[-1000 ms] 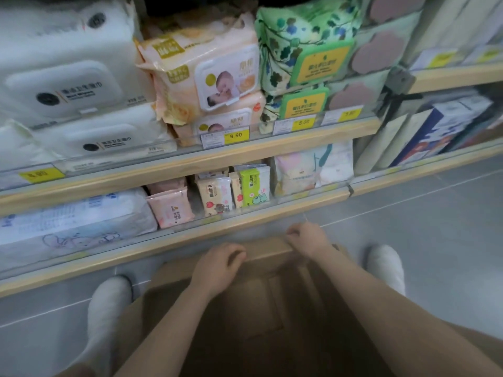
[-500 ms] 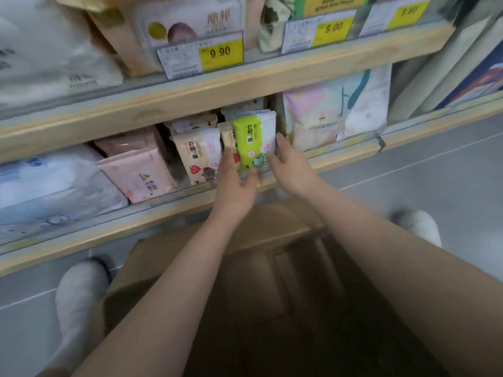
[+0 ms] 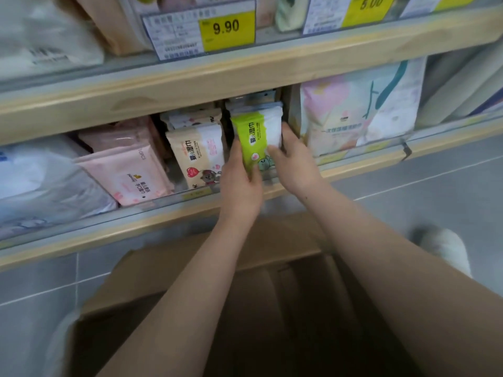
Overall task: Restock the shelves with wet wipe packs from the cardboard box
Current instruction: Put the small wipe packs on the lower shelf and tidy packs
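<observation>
Narrow gap left of green pack [image 3: 255, 140] — beige pack [image 3: 200, 156] beside, upper shelf board [image 3: 245, 77] low overhead

even, soft indoor light; the cardboard box [image 3: 245, 317] interior lies in deep shadow. edges bow and smear, perhaps from motion; the price tag [image 3: 200, 29] stays readable.

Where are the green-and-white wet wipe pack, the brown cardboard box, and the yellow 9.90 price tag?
green-and-white wet wipe pack [image 3: 251, 136], head view, green front.
brown cardboard box [image 3: 174, 270], head view, far flap.
yellow 9.90 price tag [image 3: 226, 29], head view, printed digits.
</observation>
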